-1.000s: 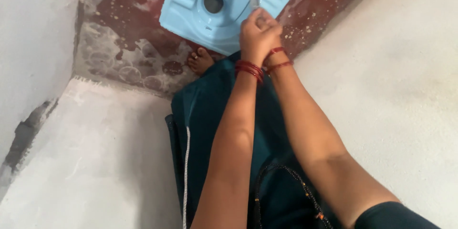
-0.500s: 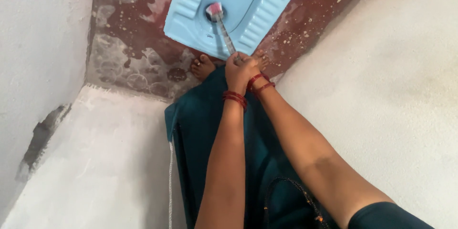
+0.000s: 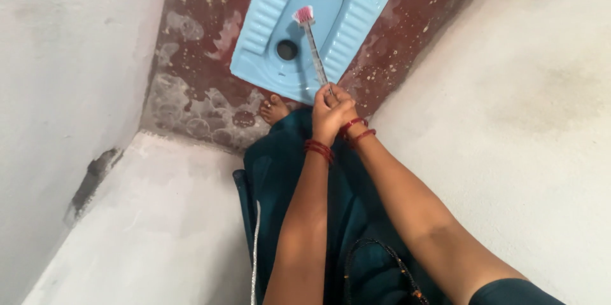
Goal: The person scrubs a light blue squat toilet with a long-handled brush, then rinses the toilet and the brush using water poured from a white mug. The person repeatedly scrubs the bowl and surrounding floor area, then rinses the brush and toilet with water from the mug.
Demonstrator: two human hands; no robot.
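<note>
Entry: long brush (image 3: 313,43), in use on a floor-level toilet pan (image 3: 366,0).

Grip: my left hand (image 3: 326,116) and right hand (image 3: 342,103) are pressed together, both clamped round the near end of the brush handle; red bangles (image 3: 318,148) sit on each wrist. How the fingers overlap I cannot tell, as the backs of the hands face the camera.

Position: the brush runs away from my hands out over the pan. Its head lies inside the bowl, beyond the dark drain hole (image 3: 287,49) and a little to its right, against the sloping inner surface. Whether the bristles press hard or only touch I cannot tell.

Doing the step well, as I judge it:
- keep both hands stacked at the handle's end, so the long shaft does not twist;
- hold the handle low enough that the bristles lie flat on the slope, not on their tips;
- work short strokes along the bowl, then round the drain hole and under the rim;
- keep my bare foot (image 3: 274,110), just beside the pan's near edge, out of any splash.

Appearance of the brush: thin, straight, pale handle, seemingly clear or silvery; small head of pink and white bristles, fanned out.

Appearance of the pan: light blue, glossy, ridged footrests on either side of the bowl, set in a dark red floor (image 3: 203,44) with pale, patchy marks.

Surroundings: grey plastered walls (image 3: 522,101) on both sides; my dark green dress (image 3: 283,171) below my arms.
</note>
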